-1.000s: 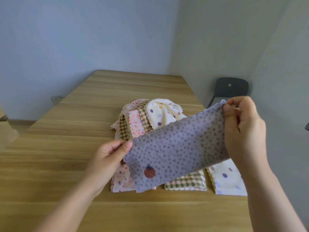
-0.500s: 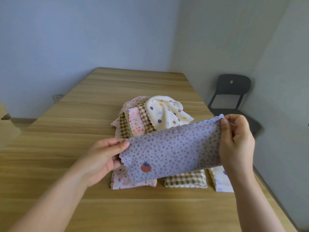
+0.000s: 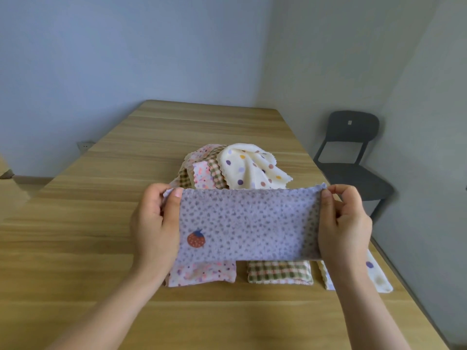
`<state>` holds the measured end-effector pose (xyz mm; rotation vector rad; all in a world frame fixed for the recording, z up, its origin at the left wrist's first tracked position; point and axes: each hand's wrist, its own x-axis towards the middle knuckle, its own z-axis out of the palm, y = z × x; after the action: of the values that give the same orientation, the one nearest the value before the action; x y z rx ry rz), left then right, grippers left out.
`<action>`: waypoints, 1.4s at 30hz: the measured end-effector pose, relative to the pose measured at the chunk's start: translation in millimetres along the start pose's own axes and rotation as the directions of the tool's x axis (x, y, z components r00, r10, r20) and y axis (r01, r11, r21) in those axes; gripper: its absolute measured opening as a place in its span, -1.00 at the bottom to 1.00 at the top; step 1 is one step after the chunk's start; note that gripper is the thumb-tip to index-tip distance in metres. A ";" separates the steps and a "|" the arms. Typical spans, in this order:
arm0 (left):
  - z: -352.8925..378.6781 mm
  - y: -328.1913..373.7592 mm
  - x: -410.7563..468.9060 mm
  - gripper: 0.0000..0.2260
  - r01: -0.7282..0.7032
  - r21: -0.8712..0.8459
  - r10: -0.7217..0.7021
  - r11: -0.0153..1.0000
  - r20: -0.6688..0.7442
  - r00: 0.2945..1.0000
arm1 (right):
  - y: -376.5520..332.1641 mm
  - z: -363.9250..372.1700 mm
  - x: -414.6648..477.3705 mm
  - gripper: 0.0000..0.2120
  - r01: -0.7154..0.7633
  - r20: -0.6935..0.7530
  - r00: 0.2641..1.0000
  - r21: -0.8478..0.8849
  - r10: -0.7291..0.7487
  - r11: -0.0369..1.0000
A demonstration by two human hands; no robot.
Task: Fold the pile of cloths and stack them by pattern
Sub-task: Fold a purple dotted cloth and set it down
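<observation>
Pinching each end of the lilac dotted cloth (image 3: 249,223), my left hand (image 3: 156,223) and right hand (image 3: 345,223) hold it stretched flat above three folded stacks (image 3: 279,272) on the table (image 3: 75,236); the unfolded pile (image 3: 235,168) sits just behind.

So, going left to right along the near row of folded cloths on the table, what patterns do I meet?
Pink floral stack → green checked stack → white polka-dot stack, partly hidden by the right arm.
</observation>
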<state>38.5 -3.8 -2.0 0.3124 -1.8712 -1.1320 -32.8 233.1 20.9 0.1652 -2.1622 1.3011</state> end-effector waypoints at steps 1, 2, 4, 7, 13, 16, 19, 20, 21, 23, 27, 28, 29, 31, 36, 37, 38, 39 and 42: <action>0.0 -1.1 2.0 -0.85 -0.036 0.049 0.036 0.998 0.009 0.999 | 0.3 0.5 -0.7 -0.89 -0.017 0.003 1.000 -0.008 0.017 1.000; 0.2 -2.7 3.7 -0.85 -0.063 0.100 0.061 0.993 0.015 0.998 | 0.0 0.9 -1.8 -0.89 -0.034 0.010 0.999 -0.013 0.035 0.999; 1.9 -2.4 5.1 -0.86 -0.086 0.159 0.084 0.984 0.018 0.996 | -4.3 1.7 -5.0 -0.89 -0.057 0.027 0.998 -0.009 0.057 0.998; 6.1 6.7 3.5 -0.86 -0.091 0.158 0.088 0.983 0.023 0.996 | -20.3 3.4 -12.1 -0.89 -0.083 0.061 0.995 0.094 0.077 0.992; 25.3 26.7 -9.1 -0.83 -0.079 0.060 0.070 0.995 0.140 0.988 | -58.1 14.0 -35.0 -0.85 -0.235 0.336 0.935 0.343 0.115 0.909; 29.8 37.4 -15.0 -0.76 0.021 -0.104 0.004 0.994 0.235 0.972 | -65.2 23.0 -41.9 -0.85 -0.291 0.417 0.902 0.392 0.113 0.873; 26.9 41.3 -16.8 -0.66 0.218 -0.253 -0.116 0.943 0.365 0.924 | -66.0 25.4 -43.5 -0.85 -0.321 0.448 0.886 0.400 0.123 0.858; 25.2 38.0 -16.3 -0.63 0.313 -0.285 -0.171 0.906 0.429 0.887 | -65.9 25.2 -43.3 -0.86 -0.334 0.454 0.881 0.406 0.130 0.851; 23.2 34.8 -15.1 -0.62 0.404 -0.306 -0.220 0.862 0.492 0.843 | -65.9 25.1 -42.9 -0.86 -0.346 0.460 0.877 0.408 0.137 0.845; 18.5 29.4 -13.8 -0.55 0.476 -0.302 -0.239 0.826 0.578 0.781 | -65.6 24.8 -42.2 -0.87 -0.361 0.467 0.871 0.405 0.150 0.840; 14.9 29.8 -16.6 -0.50 0.336 -0.249 -0.160 0.908 0.536 0.829 | -66.5 24.0 -43.2 -0.87 -0.339 0.443 0.886 0.419 0.136 0.842; 15.2 31.5 -16.9 -0.55 0.319 -0.257 -0.147 0.912 0.522 0.840 | -67.8 24.3 -44.0 -0.87 -0.325 0.439 0.890 0.422 0.123 0.846; 15.6 33.7 -16.4 -0.59 0.310 -0.261 -0.138 0.914 0.518 0.844 | -69.0 24.9 -44.6 -0.86 -0.312 0.439 0.892 0.421 0.109 0.852; 16.7 38.9 -16.4 -0.60 0.286 -0.263 -0.107 0.922 0.535 0.838 | -68.5 27.4 -45.0 -0.87 -0.300 0.447 0.889 0.404 0.100 0.864; 13.7 38.8 -16.3 -0.59 0.249 -0.248 -0.069 0.936 0.565 0.822 | -61.7 27.4 -40.3 -0.77 -0.384 0.569 0.817 0.406 0.100 0.829; 12.8 38.0 -15.9 -0.62 0.230 -0.231 -0.065 0.945 0.559 0.827 | -60.3 27.0 -39.8 -0.74 -0.396 0.598 0.795 0.395 0.095 0.829; 13.4 35.8 -15.8 -0.63 0.225 -0.221 -0.071 0.949 0.547 0.834 | -58.7 26.6 -39.3 -0.72 -0.385 0.616 0.783 0.371 0.086 0.845; 13.6 34.8 -16.6 -0.64 0.225 -0.208 -0.081 0.952 0.537 0.840 | -56.8 26.0 -38.7 -0.70 -0.352 0.619 0.782 0.340 0.074 0.872; 14.1 32.8 -17.6 -0.65 0.227 -0.156 -0.129 0.961 0.473 0.872 | -50.1 25.0 -37.9 -0.69 -0.284 0.563 0.823 0.287 0.079 0.915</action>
<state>44.4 33.0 12.0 0.1017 -2.1371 -1.6283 7.1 179.2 29.7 0.5431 -2.4141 1.9545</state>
